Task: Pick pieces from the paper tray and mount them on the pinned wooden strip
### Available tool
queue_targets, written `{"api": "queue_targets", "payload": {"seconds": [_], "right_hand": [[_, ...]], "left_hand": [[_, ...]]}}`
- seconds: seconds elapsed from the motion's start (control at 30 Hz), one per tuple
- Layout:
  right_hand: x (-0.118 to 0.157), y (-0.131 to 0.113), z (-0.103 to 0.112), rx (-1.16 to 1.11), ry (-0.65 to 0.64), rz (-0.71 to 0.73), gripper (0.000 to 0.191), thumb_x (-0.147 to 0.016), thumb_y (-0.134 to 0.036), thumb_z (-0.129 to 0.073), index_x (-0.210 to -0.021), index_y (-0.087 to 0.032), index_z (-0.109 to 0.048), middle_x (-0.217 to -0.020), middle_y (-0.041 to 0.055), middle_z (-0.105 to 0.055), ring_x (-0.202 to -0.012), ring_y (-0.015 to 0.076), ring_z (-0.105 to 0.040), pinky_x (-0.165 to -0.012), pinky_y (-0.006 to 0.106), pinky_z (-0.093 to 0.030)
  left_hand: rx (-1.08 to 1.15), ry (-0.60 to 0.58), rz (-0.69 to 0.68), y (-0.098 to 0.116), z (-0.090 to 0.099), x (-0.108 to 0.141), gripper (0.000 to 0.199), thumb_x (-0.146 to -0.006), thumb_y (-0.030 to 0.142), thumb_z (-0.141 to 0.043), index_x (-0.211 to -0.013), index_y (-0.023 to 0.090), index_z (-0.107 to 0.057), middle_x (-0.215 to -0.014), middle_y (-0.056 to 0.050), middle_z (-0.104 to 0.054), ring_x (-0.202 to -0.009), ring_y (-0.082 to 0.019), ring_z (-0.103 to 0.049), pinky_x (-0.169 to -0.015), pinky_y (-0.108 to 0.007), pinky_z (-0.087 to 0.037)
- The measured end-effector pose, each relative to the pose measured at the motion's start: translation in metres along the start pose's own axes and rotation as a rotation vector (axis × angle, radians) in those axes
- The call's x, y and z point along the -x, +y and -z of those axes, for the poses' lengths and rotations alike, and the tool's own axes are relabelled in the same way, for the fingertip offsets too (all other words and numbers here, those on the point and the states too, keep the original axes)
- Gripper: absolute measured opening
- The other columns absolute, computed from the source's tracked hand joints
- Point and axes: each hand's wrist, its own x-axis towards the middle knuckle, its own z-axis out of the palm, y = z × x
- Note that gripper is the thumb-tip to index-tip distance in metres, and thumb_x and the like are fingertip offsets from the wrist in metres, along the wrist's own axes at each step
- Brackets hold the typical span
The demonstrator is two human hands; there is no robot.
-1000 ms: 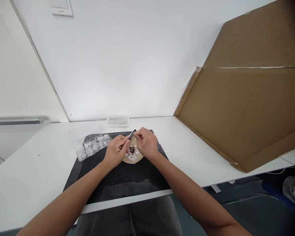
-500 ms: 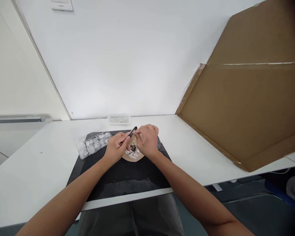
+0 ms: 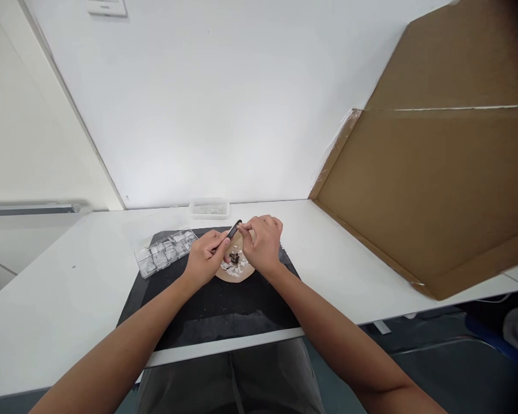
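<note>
My left hand (image 3: pixel 206 253) grips a slim black object with a rounded end (image 3: pixel 233 229), which slants up to the right; its exact kind is unclear. At its upper end, my right hand (image 3: pixel 261 240) has thumb and fingers pinched together; what lies between them is too small to make out. Beneath both hands is a round tan sheet (image 3: pixel 232 279), bearing white scraps (image 3: pixel 229 268) and some dark pieces (image 3: pixel 234 259). The sheet lies on a black mat (image 3: pixel 224 310), partly hidden by my hands.
Left of my hands, a clear compartment box (image 3: pixel 166 252) with whitish packets rests across the mat's edge. A small translucent tray (image 3: pixel 209 209) stands against the wall. Large cardboard (image 3: pixel 431 190) leans on the right side of the white table (image 3: pixel 336 276).
My right hand has shifted slightly to the right and up, showing more of the tan sheet. My left hand still holds the black object in nearly the same place.
</note>
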Motion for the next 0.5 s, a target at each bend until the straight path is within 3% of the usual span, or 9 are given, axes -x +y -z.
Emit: {"api": "queue_targets", "payload": {"seconds": [0.13,0.27,0.33,0.5], "right_hand": [[0.0008,-0.0013,0.0007,-0.032,-0.084,0.059,0.020,-0.101,-0.025,-0.060,-0.081,-0.025,-0.057,-0.075,-0.0006,-0.068,-0.084,0.0221,-0.060,-0.098,0.044,-0.034],[-0.0017,-0.0032,0.0007,0.013,-0.020,0.005,0.021,-0.100,-0.026,-0.061,-0.080,-0.025,-0.056,-0.077,0.0005,-0.070,-0.085,0.0232,-0.061,-0.099,0.045,-0.034],[-0.0016,-0.0031,0.0013,0.017,0.002,-0.008,0.021,-0.100,-0.026,-0.061,-0.080,-0.024,-0.055,-0.076,0.0001,-0.070,-0.084,0.0229,-0.060,-0.099,0.045,-0.034],[0.0018,-0.0051,0.0010,-0.017,-0.082,0.061,0.017,-0.099,-0.025,-0.062,-0.083,-0.024,-0.058,-0.078,-0.0008,-0.070,-0.084,0.0216,-0.061,-0.099,0.043,-0.034]], "left_hand": [[-0.011,0.000,-0.039,0.0018,0.0020,-0.0012,0.039,-0.105,0.033,-0.054,-0.075,0.019,-0.076,-0.070,-0.003,-0.067,-0.067,-0.015,-0.065,-0.064,-0.027,-0.051],[-0.027,0.017,-0.067,0.0037,0.0040,-0.0036,0.043,-0.105,0.031,-0.054,-0.070,0.019,-0.074,-0.068,-0.003,-0.066,-0.066,-0.015,-0.064,-0.066,-0.028,-0.052],[-0.030,0.016,-0.077,0.0037,0.0038,-0.0035,0.041,-0.105,0.030,-0.054,-0.072,0.019,-0.075,-0.070,-0.004,-0.066,-0.067,-0.015,-0.065,-0.068,-0.028,-0.052],[-0.043,0.012,-0.098,0.0013,0.0026,-0.0025,0.036,-0.105,0.028,-0.054,-0.079,0.019,-0.077,-0.070,-0.003,-0.066,-0.070,-0.016,-0.065,-0.067,-0.028,-0.051]]}}
